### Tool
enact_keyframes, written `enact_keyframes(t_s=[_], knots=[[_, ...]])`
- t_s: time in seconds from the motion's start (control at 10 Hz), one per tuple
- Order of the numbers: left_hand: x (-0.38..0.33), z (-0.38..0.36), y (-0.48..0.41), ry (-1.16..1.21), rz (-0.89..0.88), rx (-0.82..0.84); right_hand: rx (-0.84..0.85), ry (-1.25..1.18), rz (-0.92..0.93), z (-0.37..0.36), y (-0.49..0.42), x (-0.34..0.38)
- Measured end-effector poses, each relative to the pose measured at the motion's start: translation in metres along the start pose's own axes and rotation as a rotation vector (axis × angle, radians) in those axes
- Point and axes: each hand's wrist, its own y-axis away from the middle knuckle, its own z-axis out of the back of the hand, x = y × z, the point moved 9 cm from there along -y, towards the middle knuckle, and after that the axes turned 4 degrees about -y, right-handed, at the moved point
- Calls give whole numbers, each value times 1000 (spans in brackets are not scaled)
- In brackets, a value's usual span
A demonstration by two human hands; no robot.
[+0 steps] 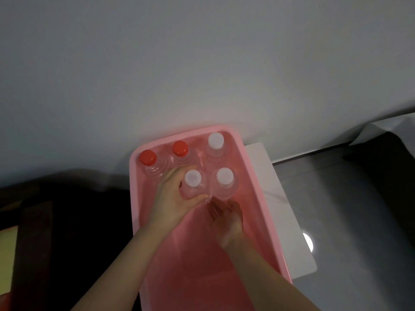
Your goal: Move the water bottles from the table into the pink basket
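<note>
**Fifth bottle settled among four in pink basket**

Curled fingers [193,197] of left hand [173,198] around a white-capped bottle [192,182], apparently to seat it upright beside its neighbours; spread right hand [226,217] open just behind, likely steadying. Stood together at far end of pink basket [134,198], on white table [289,221]

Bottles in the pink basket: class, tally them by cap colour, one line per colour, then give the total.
Red-capped bottles: 2
White-capped bottles: 3
Total: 5, all standing in the pink basket; the left hand grips one white-capped bottle.
</note>
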Motion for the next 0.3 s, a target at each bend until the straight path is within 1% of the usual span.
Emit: enact_keyframes(t_s=[0.2, 0.3], knots=[[0, 9, -2, 40, 42, 16, -30, 16, 32, 0, 4, 2], [-8, 23, 1, 57, 71, -16, -72, 108, 42, 6, 21, 3]])
